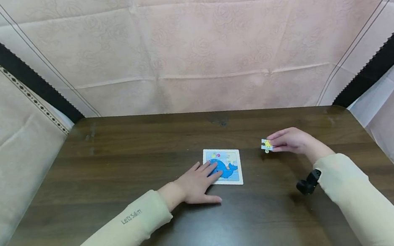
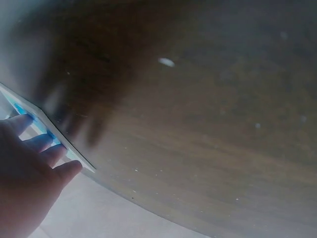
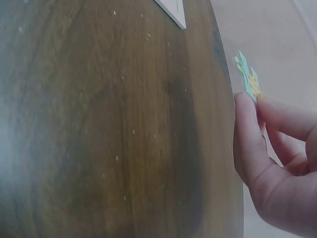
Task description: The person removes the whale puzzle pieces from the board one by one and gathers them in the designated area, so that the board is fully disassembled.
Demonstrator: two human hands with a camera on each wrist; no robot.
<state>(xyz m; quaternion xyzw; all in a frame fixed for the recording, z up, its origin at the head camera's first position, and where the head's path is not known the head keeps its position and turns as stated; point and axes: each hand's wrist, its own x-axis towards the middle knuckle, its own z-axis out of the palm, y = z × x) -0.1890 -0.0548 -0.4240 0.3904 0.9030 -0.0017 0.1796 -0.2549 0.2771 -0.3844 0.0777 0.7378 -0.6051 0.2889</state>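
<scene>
So, starting from the left, there's a pale sleeve (image 1: 123,240) with dark lettering, and out of it the left hand (image 1: 198,182) lies spread, fingers straight, resting on the left part of a blue whale puzzle (image 1: 227,166) with a white border. Not gripping anything. Puzzle's flat on the brown wooden desk (image 1: 147,147), around the middle. Next over, apart from the puzzle's right edge, a small puzzle piece (image 1: 265,145), light blue with yellow, is pinched between the thumb and fingers of the right hand (image 1: 292,142). Black gadget (image 1: 308,183) at that wrist.
</scene>
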